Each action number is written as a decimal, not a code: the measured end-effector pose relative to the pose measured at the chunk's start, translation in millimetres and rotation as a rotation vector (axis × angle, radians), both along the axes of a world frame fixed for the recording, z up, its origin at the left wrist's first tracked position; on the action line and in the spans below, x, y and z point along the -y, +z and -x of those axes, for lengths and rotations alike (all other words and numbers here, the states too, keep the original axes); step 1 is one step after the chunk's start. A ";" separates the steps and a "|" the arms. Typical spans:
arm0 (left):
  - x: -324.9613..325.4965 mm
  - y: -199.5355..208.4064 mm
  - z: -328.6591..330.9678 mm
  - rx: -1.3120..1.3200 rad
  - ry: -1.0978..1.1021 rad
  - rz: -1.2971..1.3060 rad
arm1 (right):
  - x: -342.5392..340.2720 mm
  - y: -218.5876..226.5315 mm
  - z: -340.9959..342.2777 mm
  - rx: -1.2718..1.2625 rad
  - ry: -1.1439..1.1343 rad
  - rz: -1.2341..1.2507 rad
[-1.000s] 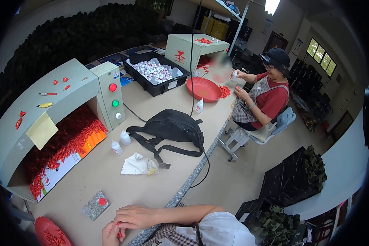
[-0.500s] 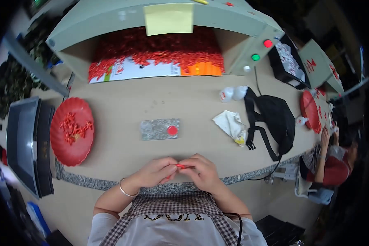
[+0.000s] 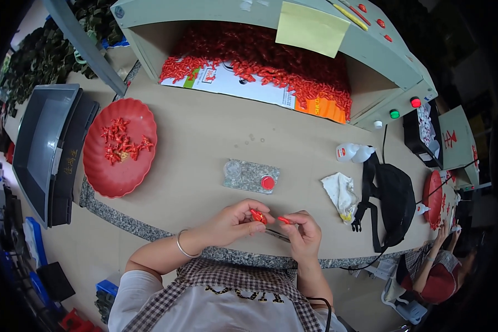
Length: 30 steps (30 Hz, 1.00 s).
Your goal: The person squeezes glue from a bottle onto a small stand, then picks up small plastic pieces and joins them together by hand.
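Observation:
My left hand (image 3: 235, 221) pinches a small red plastic piece (image 3: 257, 216) at the table's near edge. My right hand (image 3: 304, 232) holds another small red piece (image 3: 284, 220) at its fingertips, plus a thin metal tool (image 3: 276, 235) lying under the fingers. The two hands are close together but the pieces are apart. Just beyond them lies a small clear pad with a red cap (image 3: 267, 182) on it. A red plate (image 3: 119, 147) with several red pieces sits to the left.
A pale green hood machine (image 3: 293, 22) holds a heap of red pieces at the back. A white cloth (image 3: 338, 190), white bottles (image 3: 349, 151) and a black bag (image 3: 395, 202) lie at the right. Grey trays (image 3: 44, 144) stand at the left. Another person (image 3: 434, 274) sits at the far right.
The view swung from the far end of the table down to my hands. My hands have drawn slightly apart, each with a red piece; half a second ago they were joined on one.

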<state>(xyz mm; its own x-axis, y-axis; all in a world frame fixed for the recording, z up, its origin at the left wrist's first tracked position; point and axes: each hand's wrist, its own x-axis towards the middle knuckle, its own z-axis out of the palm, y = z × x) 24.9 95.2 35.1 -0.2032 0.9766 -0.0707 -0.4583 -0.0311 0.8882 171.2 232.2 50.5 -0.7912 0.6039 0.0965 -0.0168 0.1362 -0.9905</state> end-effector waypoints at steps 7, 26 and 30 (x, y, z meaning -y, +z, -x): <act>-2.8 -0.9 -2.4 0.074 0.103 -0.048 | -0.9 -2.2 8.7 -0.023 0.049 -0.010; 1.2 -7.2 -2.8 0.011 0.083 -0.002 | 1.8 12.2 23.7 -0.028 0.114 -0.416; 1.0 1.2 0.1 -0.226 0.165 0.009 | 3.5 13.8 22.8 -0.016 0.101 -0.282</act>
<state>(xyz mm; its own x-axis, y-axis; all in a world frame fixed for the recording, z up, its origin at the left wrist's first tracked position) 24.8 94.2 36.3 -0.3713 0.9284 -0.0138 -0.2382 -0.0808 0.9679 148.4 228.7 64.2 -0.8429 0.4698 0.2623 -0.0595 0.4031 -0.9132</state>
